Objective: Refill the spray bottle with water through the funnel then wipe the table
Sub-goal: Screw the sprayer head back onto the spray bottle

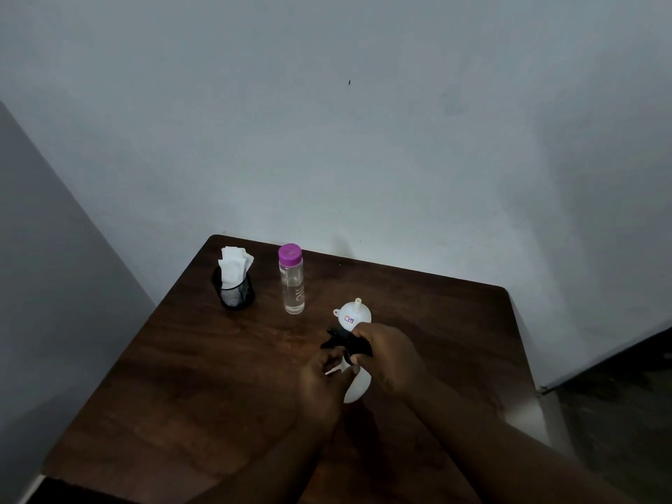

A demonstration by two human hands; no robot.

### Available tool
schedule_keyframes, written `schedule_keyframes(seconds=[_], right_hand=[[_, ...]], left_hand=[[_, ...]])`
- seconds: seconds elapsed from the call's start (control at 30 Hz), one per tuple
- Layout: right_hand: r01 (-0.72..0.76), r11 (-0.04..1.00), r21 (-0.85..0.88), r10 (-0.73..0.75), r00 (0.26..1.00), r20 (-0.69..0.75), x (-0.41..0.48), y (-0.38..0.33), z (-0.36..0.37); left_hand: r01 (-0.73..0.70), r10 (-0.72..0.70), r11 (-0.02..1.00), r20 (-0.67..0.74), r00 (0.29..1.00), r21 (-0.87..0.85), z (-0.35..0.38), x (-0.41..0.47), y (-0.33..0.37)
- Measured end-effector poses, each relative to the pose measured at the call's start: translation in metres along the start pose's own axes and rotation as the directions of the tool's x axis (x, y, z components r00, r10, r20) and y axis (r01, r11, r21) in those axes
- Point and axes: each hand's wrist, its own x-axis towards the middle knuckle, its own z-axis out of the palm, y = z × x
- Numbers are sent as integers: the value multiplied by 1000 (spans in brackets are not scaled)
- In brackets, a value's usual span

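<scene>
Near the middle of the worktop (218, 376), both hands work on the white spray bottle (358, 389). The left hand (322, 380) curls round the bottle's body and steadies it, while the right hand (385, 352) closes over the black spray head (342, 341) from above. This looks like the unscrewing step, since the neck has to be open before any water can go in. A thin pale piece shows between the left fingers; it may be the dip tube, but the view is too dim to be sure, and I cannot tell whether the head is already free of the neck.

The white funnel (352, 314) sits mouth down, spout up, just behind the hands, within easy reach for the moment the neck is clear. Further back, the clear water bottle (292, 285) stands upright with its purple cap on, so pouring has not begun. At the far left corner a black mesh holder (237, 291) keeps white paper napkins (234, 265) upright and well apart from the pouring, probably for the wiping.
</scene>
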Motion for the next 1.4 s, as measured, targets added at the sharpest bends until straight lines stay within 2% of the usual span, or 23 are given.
schedule_keyframes(seconds=[0.17, 0.53, 0.83, 1.03, 1.2, 1.3, 1.4], right_hand=[[50, 997, -55, -48, 998, 39, 3, 0, -3], [60, 987, -149, -36, 987, 157, 18, -2, -11], [131, 981, -141, -102, 976, 192, 17, -4, -13], [143, 977, -158, -107, 971, 215, 21, -3, -9], [151, 976, -158, -112, 966, 232, 22, 0, -13], [152, 973, -176, -114, 971, 212, 20, -2, -10], [156, 964, -216, -118, 977, 180, 19, -7, -3]], left_hand=[[16, -16, 1000, -56, 998, 2, 6, -1, 1], [-245, 250, 964, -44, 967, 103, 5, -8, -4], [-17, 19, 997, -17, 1000, 82, 11, -2, -13], [74, -75, 996, 17, 997, 47, 15, 2, -24], [2, -4, 996, 26, 1000, 93, 7, 1, -19], [3, -16, 987, 76, 997, 161, 6, -2, -15], [40, -45, 980, 22, 999, 195, 7, -2, -12]])
